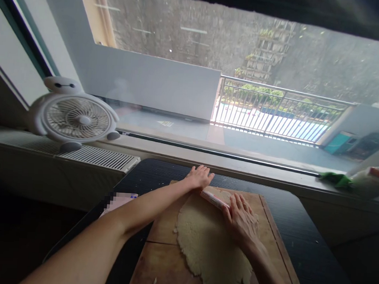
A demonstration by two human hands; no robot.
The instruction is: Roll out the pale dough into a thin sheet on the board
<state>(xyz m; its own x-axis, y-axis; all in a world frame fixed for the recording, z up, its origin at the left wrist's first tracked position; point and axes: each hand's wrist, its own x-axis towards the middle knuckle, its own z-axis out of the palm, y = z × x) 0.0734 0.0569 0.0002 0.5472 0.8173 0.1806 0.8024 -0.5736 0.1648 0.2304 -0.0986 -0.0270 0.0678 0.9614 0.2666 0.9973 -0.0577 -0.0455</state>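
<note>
A broad, thin sheet of pale dough (205, 241) with a ragged edge lies on a wooden board (156, 260). Across its far part lies a whitish rolling pin (216, 200) with reddish print, slanting down to the right. My left hand (200, 177) rests over the pin's far left end, fingers stretched forward. On the pin's right end lies my right hand (242, 216), palm down, fingers extended and slightly spread. Both palms hide the pin's ends. My right forearm covers part of the dough's right side.
The board stands on a dark table (302, 234) by a window. A pinkish packet (124, 200), partly blurred out, lies left of my left forearm. A white fan (83, 118) stands on a radiator (101, 157). A green cloth-like item (336, 180) sits on the sill at right.
</note>
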